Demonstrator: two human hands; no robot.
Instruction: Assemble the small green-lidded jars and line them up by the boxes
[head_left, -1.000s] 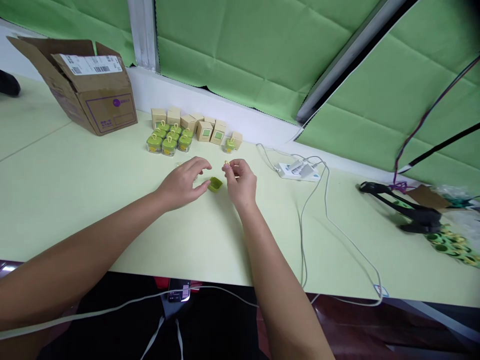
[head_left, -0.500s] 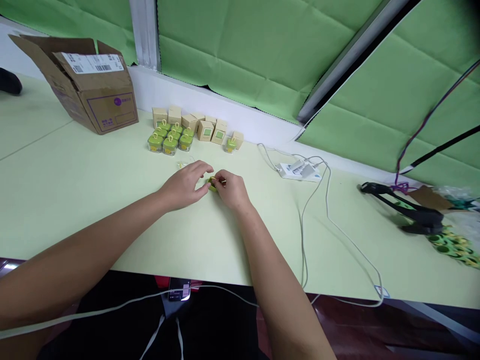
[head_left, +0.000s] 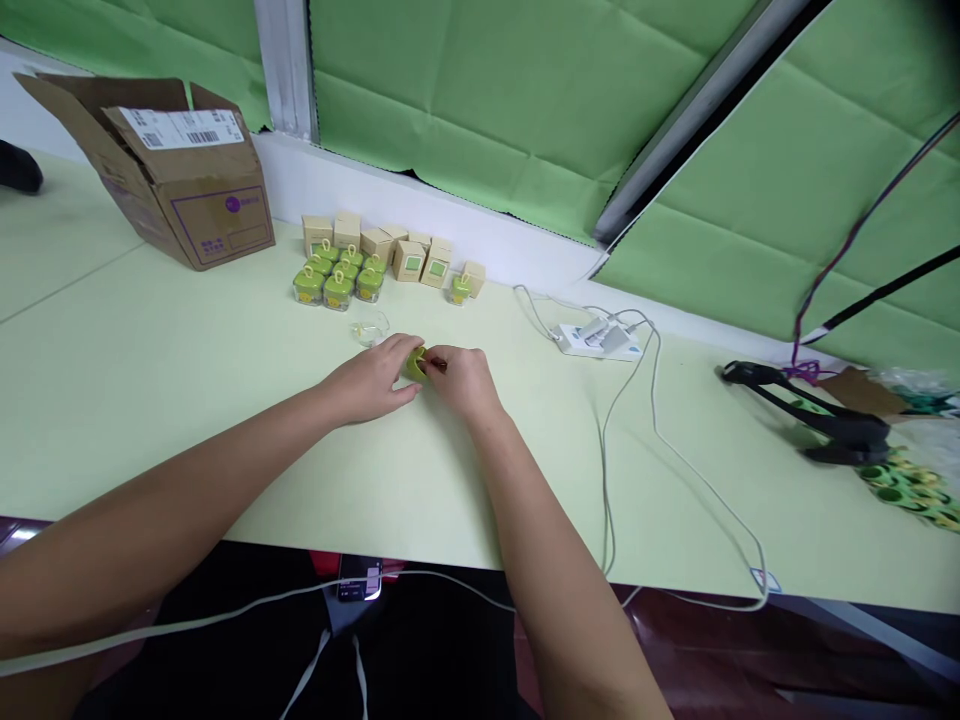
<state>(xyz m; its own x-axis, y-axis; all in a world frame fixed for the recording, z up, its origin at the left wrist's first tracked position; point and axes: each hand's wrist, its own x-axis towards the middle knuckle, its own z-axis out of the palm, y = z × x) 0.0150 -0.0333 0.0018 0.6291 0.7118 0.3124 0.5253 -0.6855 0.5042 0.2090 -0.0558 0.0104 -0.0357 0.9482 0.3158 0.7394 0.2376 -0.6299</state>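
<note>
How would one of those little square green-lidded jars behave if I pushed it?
The green-lidded jar probably won't roll, since it looks square with a flat base. Its squat shape suggests it would slide rather than tip. The clear body could be glass or plastic, so its weight and fragility are hard to judge.

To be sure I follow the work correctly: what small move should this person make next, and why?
Probably press the small yellow loop, pinched by the right hand, firmly into the green lid that the left hand touches. The finished jars nearby carry such loops on their lids, so the lid likely needs one before it goes on the lidless clear jar.
</note>
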